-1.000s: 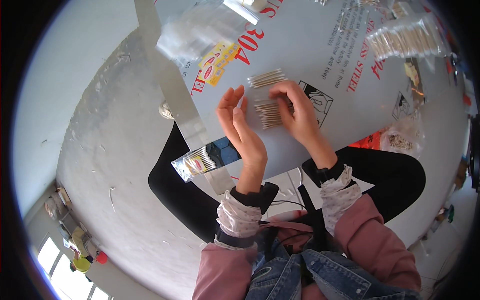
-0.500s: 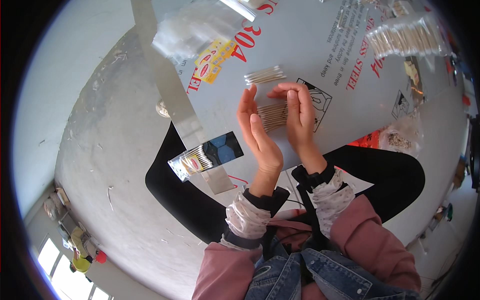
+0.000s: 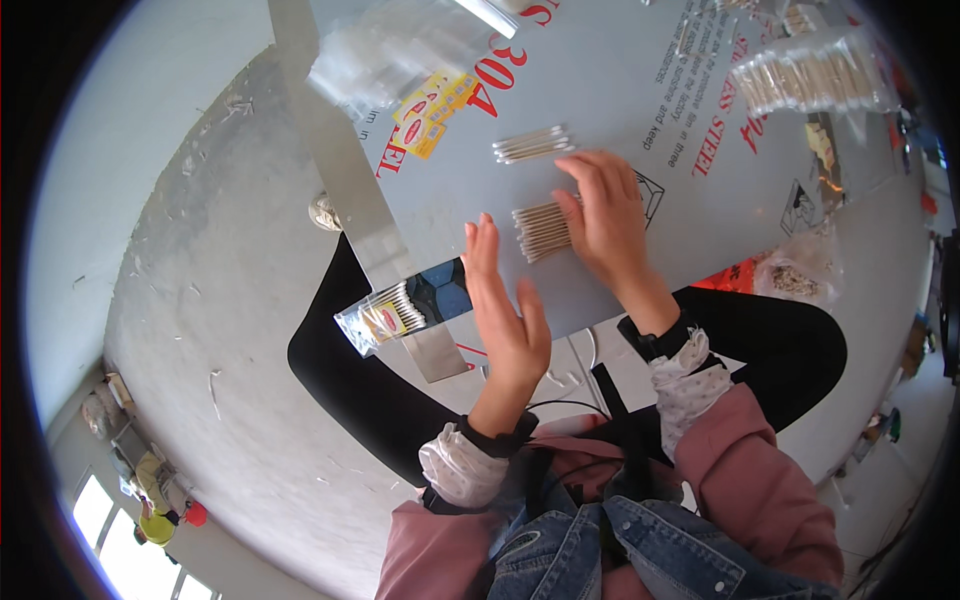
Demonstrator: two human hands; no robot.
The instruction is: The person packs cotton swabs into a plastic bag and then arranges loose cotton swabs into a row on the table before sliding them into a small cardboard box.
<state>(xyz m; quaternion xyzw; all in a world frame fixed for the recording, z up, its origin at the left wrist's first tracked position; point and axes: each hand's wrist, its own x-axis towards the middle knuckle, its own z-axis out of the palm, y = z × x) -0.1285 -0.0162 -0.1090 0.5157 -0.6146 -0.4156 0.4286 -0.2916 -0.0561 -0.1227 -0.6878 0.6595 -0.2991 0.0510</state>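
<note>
My right hand (image 3: 604, 216) lies flat on a bundle of cotton swabs (image 3: 540, 229) on the grey steel table (image 3: 620, 90), fingers spread over the sticks. My left hand (image 3: 505, 313) is open with its fingers apart, held edge-up just left of that bundle and holding nothing. A second small bundle of swabs (image 3: 531, 145) rests on the table beyond my right hand. A filled clear packet of swabs (image 3: 385, 313) sits at the table's near edge, left of my left hand.
A big clear bag of swabs (image 3: 815, 78) lies at the far right of the table. Empty clear packets (image 3: 385, 50) are piled at the far left. Another plastic bag (image 3: 795, 275) sits by my right knee. Concrete floor (image 3: 220, 300) spreads to the left.
My left hand has drawn back from the swab bundle toward me and opened. My right hand has dropped flat onto the bundle.
</note>
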